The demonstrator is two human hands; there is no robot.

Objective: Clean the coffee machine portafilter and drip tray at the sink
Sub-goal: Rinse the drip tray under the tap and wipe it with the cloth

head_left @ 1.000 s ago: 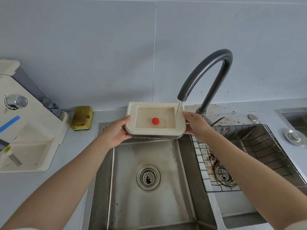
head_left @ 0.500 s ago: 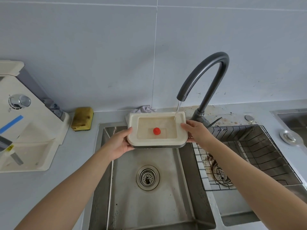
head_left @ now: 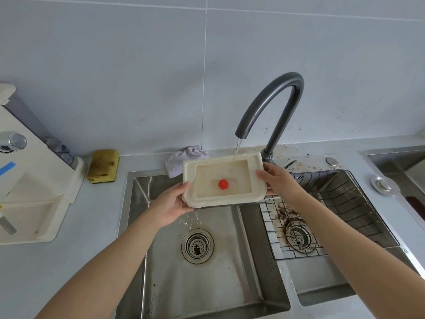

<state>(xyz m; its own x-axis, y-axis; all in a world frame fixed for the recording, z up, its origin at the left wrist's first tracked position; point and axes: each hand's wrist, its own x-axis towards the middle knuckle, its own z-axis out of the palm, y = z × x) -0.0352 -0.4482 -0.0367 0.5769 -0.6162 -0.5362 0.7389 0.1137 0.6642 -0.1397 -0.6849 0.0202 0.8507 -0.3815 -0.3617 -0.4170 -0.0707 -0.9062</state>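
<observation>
I hold a cream drip tray (head_left: pixel 189 180) over the left sink basin (head_left: pixel 207 272), tilted down to the left. A red float (head_left: pixel 223 184) sits in the water inside it. My left hand (head_left: pixel 171 204) grips its lower left corner and my right hand (head_left: pixel 276 179) grips its right edge. A thin stream from the dark curved tap (head_left: pixel 273 107) runs into the tray's far right part. Water spills off the tray's lower left corner into the basin. No portafilter is in sight.
The cream coffee machine (head_left: pixel 27 187) stands on the counter at left. A yellow sponge (head_left: pixel 103 165) and a pale cloth (head_left: pixel 184 157) lie behind the sink. The right basin holds a wire rack (head_left: pixel 340 203) with coffee grounds round its drain (head_left: pixel 296 236).
The tray has come down and nearer over the basin and now tilts left, so water pours off its left corner. The cloth behind it has come into sight.
</observation>
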